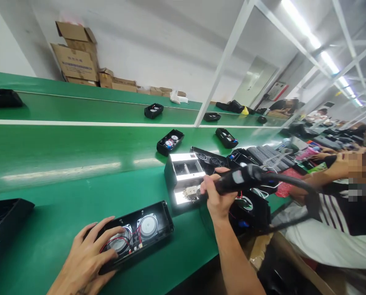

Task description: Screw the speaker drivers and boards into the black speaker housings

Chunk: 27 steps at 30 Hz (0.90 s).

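Observation:
My left hand (89, 256) rests spread over the left end of an open black speaker housing (139, 233) on the green bench; two round speaker magnets and red wires show inside it. My right hand (218, 194) is closed round a black corded tool (241, 180), a soldering iron or similar. The tool's tip sits at a brightly lit stand on a black box (184, 178) just beyond the housing. The cable arcs off to the right.
Several more black housings (169, 142) lie on the green conveyor (62, 155). Another black case (1, 223) is at the left edge. Cardboard boxes (76, 57) stack by the wall. A person in a striped shirt (339, 209) sits close on my right, with others further down.

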Tool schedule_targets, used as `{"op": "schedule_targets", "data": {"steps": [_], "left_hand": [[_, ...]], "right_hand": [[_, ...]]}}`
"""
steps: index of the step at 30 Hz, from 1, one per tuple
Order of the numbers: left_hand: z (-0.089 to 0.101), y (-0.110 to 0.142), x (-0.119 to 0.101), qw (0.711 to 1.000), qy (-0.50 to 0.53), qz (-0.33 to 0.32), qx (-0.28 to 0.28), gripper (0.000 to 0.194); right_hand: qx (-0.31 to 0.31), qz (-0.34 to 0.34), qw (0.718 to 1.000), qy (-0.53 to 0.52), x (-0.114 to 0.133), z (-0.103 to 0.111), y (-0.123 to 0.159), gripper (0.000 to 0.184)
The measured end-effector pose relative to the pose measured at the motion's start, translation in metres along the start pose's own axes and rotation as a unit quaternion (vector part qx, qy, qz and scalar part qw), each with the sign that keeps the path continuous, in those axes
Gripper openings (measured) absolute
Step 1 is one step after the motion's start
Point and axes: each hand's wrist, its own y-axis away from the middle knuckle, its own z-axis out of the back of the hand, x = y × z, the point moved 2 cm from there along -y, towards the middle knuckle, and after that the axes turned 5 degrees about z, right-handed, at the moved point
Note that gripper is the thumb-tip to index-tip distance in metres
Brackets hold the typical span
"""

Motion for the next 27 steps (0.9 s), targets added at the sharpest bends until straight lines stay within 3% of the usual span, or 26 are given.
{"op": "schedule_targets", "data": {"steps": [3,6,11,14,18,27], "left_hand": [[-0.002,0.001,0.000,1.000,0.010,0.006,-0.004,0.008],[-0.002,0.002,-0.002,1.000,0.015,0.017,0.003,0.011],[0.000,0.001,-0.009,0.999,0.028,0.034,-0.001,0.014],[0.003,-0.001,-0.012,0.999,0.027,0.035,0.006,0.015],[0.004,-0.002,-0.012,0.999,0.025,0.031,-0.001,0.016],[0.007,-0.003,-0.011,0.999,-0.011,0.026,0.023,0.011]], "right_hand": [[0.052,-0.031,0.998,0.030,-0.009,-0.004,-0.003,0.027],[0.090,-0.083,0.992,-0.025,0.000,-0.007,0.008,0.031],[0.075,-0.114,0.972,-0.189,0.035,-0.022,0.048,0.027],[0.093,-0.119,0.960,-0.235,0.042,-0.034,0.075,0.024],[0.124,-0.130,0.951,-0.252,0.035,-0.046,0.094,0.023],[0.136,-0.140,0.953,-0.232,0.031,-0.056,0.096,0.021]]}}
